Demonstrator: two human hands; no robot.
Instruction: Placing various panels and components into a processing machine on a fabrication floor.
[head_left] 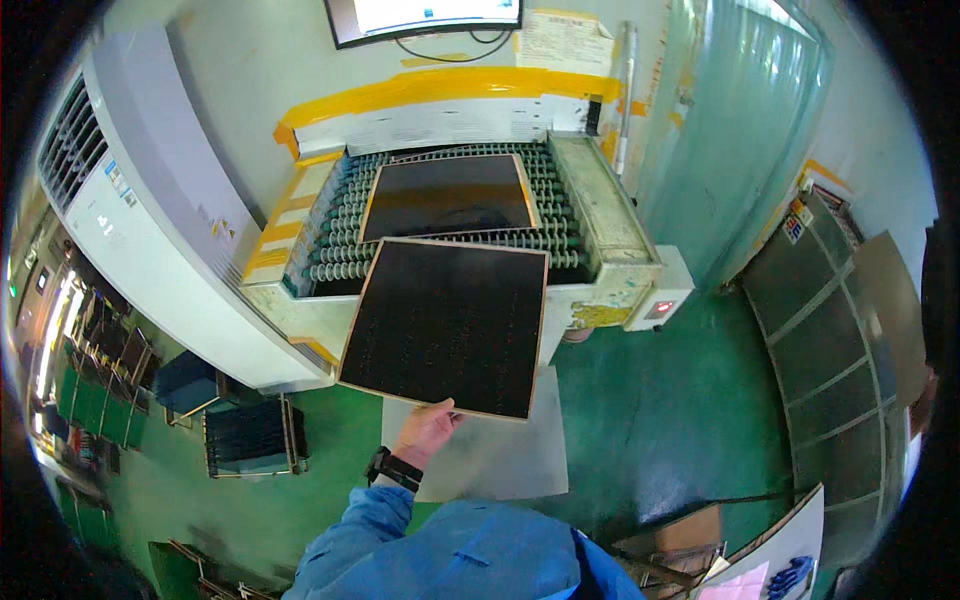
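Observation:
My left hand (428, 430), in a blue sleeve and with a black watch at the wrist, pinches the near edge of a thin black circuit board panel (445, 325). This panel has a pale tan border and faint rows of tiny marks. It is tilted, with its far edge by the front of a roller conveyor (615, 215). Beyond it, a second dark panel (448, 190), glossy and tan-edged, lies on the rollers. My right hand is not in view.
A tall white air conditioner (170, 220) stands left of the conveyor. Racks of dark panels (255, 437) sit on the green floor at left. A grey sheet (500, 450) lies below the held panel. At right are a plastic curtain (735, 130) and a brownish board (888, 315).

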